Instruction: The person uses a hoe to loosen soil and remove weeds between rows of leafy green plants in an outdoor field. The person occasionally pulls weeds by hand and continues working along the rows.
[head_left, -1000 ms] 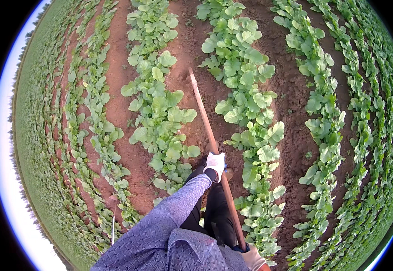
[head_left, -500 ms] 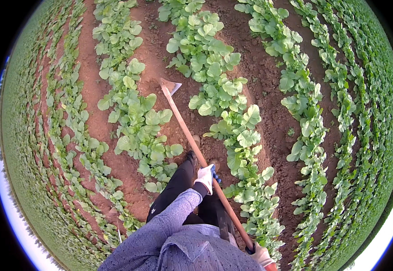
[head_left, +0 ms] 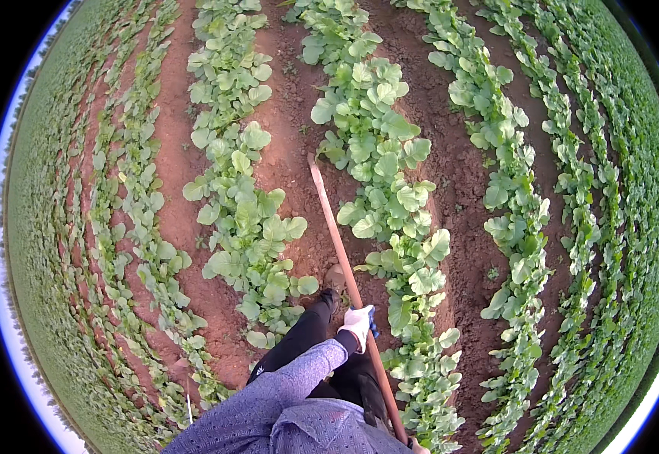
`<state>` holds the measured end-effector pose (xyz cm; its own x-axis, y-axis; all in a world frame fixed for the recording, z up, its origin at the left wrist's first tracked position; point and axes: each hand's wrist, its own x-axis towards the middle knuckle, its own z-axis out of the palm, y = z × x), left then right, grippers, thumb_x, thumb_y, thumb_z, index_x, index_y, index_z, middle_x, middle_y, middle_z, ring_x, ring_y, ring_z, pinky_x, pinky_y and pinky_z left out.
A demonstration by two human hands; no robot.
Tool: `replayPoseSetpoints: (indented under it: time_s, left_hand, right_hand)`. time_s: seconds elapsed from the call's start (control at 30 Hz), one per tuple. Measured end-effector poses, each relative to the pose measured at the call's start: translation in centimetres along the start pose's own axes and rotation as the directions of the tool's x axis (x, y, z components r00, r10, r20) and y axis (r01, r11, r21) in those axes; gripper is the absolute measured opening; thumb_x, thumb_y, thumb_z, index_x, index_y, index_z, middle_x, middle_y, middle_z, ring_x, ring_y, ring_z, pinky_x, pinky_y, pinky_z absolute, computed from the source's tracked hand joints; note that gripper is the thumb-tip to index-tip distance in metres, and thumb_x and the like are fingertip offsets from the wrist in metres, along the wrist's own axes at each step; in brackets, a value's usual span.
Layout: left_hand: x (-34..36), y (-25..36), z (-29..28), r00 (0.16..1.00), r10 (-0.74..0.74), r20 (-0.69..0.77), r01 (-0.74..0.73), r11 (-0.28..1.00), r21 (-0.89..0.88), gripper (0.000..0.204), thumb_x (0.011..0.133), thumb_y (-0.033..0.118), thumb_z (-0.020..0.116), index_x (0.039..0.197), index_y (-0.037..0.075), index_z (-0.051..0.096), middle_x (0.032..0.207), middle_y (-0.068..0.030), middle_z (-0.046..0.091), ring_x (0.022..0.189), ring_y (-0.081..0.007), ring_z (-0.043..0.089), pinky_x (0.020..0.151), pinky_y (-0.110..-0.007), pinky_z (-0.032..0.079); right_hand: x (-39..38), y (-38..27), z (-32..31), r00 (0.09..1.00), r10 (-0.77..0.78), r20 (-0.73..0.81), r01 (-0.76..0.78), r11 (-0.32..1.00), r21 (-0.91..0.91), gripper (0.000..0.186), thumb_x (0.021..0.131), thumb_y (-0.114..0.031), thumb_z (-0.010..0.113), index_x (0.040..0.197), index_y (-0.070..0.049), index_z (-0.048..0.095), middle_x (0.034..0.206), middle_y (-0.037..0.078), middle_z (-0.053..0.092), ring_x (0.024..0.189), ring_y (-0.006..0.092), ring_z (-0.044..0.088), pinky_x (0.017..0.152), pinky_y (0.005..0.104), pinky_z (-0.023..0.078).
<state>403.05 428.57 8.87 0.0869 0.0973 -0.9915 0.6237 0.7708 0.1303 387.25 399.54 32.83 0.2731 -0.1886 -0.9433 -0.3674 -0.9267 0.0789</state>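
Observation:
A long-handled hoe (head_left: 337, 234) slants across the middle, its far end over the bare soil between two rows of leafy green plants. Its blade cannot be made out now; only the top of the wooden handle shows there. My left hand (head_left: 358, 325), in a white glove with blue on the finger side, is closed around the handle partway down. At the bottom edge my right hand (head_left: 419, 447) shows only as a small gloved part beside the handle's near end. The rest of it is cut off by the frame.
A leafy plant row (head_left: 242, 212) runs close on the left, and another plant row (head_left: 379, 151) on the right. My shoe (head_left: 335, 278) stands on the reddish soil between them. More rows curve away on both sides. A thin pale stick (head_left: 189, 401) shows at lower left.
The hoe's far end has shifted right and slightly nearer, toward the right-hand row, and its pale blade no longer shows. Both hands sit lower in view, the right one mostly out of frame.

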Motion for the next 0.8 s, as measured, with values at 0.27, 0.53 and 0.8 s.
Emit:
replayPoseSetpoints:
  time_s: [0.27, 0.53, 0.8]
  left_hand:
    - [2.4, 18.9, 1.2, 0.944, 0.327, -0.046, -0.331, 0.931, -0.154, 0.024, 0.086, 0.022, 0.068, 0.082, 0.012, 0.046, 0.057, 0.0013, 0.043, 0.043, -0.0143, 0.044, 0.040, -0.034, 0.044]
    - [12.4, 42.9, -2.2, 0.637, 0.763, -0.112, -0.657, 0.613, 0.439, 0.023, 0.091, 0.026, 0.057, 0.094, 0.004, 0.053, 0.062, -0.0080, 0.054, 0.050, -0.0212, 0.055, 0.047, -0.038, 0.049]
    - [10.9, 28.5, -5.5, 0.796, 0.574, -0.193, -0.383, 0.724, 0.573, 0.033, 0.088, 0.029, 0.058, 0.104, 0.001, 0.052, 0.086, -0.0195, 0.063, 0.079, -0.0321, 0.064, 0.066, -0.043, 0.051]
  right_hand:
    - [4.9, -17.9, -6.5, 0.940, -0.331, -0.081, 0.334, 0.942, 0.022, 0.044, 0.077, -0.032, 0.074, 0.106, -0.002, 0.061, 0.080, 0.020, 0.067, 0.078, 0.0328, 0.068, 0.072, 0.0390, 0.051]
    - [18.8, -55.4, -8.7, 0.762, -0.647, 0.009, 0.501, 0.599, 0.625, 0.024, 0.087, -0.026, 0.066, 0.092, -0.006, 0.054, 0.063, 0.000, 0.051, 0.048, 0.0113, 0.047, 0.042, 0.0302, 0.042]
    - [18.4, -44.3, 1.0, 0.915, -0.386, 0.117, 0.270, 0.802, 0.532, 0.020, 0.087, -0.021, 0.067, 0.091, -0.007, 0.055, 0.060, 0.000, 0.050, 0.044, 0.0117, 0.047, 0.038, 0.0292, 0.039]
